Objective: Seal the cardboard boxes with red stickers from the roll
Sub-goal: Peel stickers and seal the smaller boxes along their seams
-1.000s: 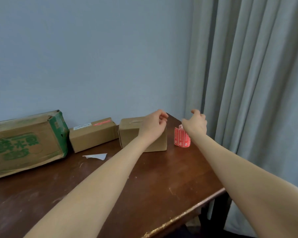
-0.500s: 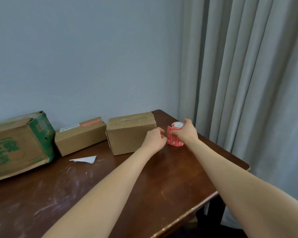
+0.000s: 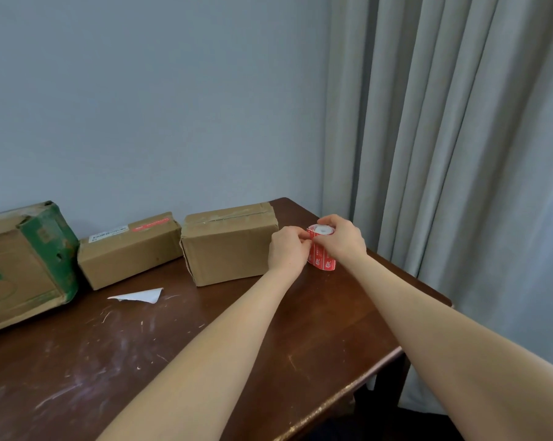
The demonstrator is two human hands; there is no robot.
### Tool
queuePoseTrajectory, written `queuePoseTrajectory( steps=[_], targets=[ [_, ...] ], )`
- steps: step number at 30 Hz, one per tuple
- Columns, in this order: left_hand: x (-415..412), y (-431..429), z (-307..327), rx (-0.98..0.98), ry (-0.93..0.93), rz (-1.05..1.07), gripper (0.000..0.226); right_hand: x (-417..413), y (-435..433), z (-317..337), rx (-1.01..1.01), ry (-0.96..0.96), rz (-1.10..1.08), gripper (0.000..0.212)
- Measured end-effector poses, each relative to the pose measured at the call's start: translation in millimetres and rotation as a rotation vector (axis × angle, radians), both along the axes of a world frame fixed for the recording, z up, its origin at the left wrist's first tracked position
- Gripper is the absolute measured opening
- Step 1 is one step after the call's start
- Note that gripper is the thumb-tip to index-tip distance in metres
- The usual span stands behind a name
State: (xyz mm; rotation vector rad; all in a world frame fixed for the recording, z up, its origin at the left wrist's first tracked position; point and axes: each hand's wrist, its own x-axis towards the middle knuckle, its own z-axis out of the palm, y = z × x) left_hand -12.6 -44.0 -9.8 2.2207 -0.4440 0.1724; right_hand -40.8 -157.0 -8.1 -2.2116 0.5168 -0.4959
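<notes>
Green-printed carton (image 3: 20, 265), far left: cut off by the view's left edge.
Sticker roll (image 3: 322, 261): your left hand (image 3: 287, 249) and right hand (image 3: 343, 241) cover its sides; print too small to read.
White label (image 3: 108, 233) on the middle box (image 3: 131, 253): text illegible.
Your forearms (image 3: 205, 361): cut off at the near edge.

A roll of red stickers (image 3: 322, 258) stands upright on a dark wooden table (image 3: 268, 332), just right of a plain cardboard box (image 3: 230, 246). The right hand (image 3: 342, 240) grips the roll from above and the left hand (image 3: 286, 252) pinches its upper edge. Further left sit a smaller box (image 3: 128, 251) bearing a red sticker, a green-printed box (image 3: 23, 265) and a white paper scrap (image 3: 139, 296). A grey curtain (image 3: 459, 154) hangs on the right.
</notes>
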Motion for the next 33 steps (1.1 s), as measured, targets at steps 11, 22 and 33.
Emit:
queuePoseTrajectory(
  steps=[11,22,33],
  targets=[
    [3,-5,-3,-0.067,0.052,0.018,0.023,-8,-4,9,-0.110,0.073,0.084,0.039],
    [12,-6,-4,-0.043,0.072,-0.009,0.013,-3,-4,10,-0.198,0.102,0.163,0.038],
    [20,-9,-5,-0.097,0.134,0.008,0.019,-6,-8,18,-0.261,0.167,0.195,0.030]
  ],
)
